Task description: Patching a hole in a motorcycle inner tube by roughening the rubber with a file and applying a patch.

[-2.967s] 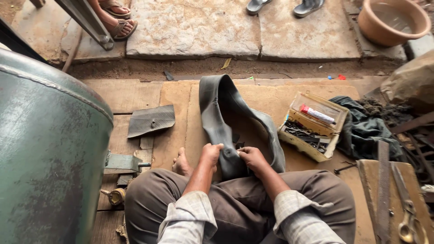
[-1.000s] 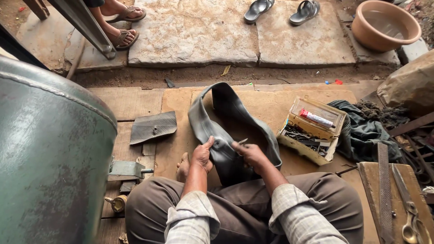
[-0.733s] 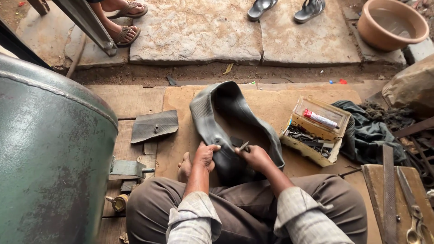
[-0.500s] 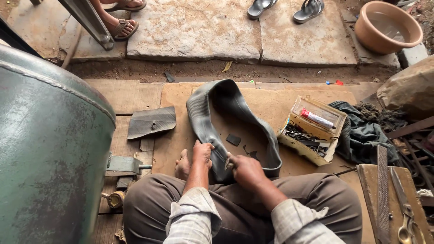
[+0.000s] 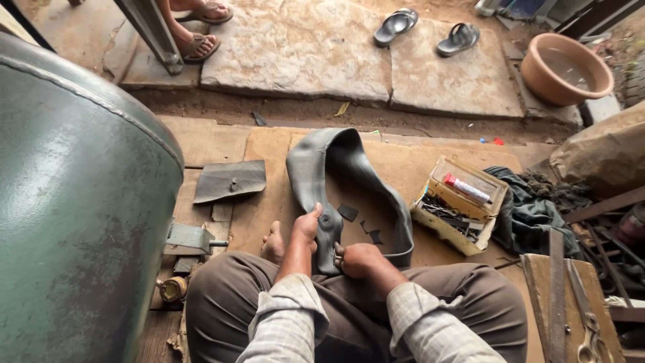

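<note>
Rubber inner tube, grey and slack, lies looped on the wooden floor boards in front of the seated person; its near end rises into their lap, where both hands meet on it. Left hand is curled around the tube's left edge with the thumb pressed on top, just beside a small round mark on the rubber; right hand is closed low on the same stretch, knuckles up, fingers tucked against the tube, so whether it grips anything besides the rubber cannot be told. Small dark rubber scraps lie inside the loop; a flat piece of rubber sheet rests to the left; a bare foot shows just left of the hands. An open box of tools with a red-capped glue stick sits right of the tube, beside a dark cloth; a large green metal drum fills the left; a terracotta basin and a pair of sandals lie beyond on stone slabs.
</note>
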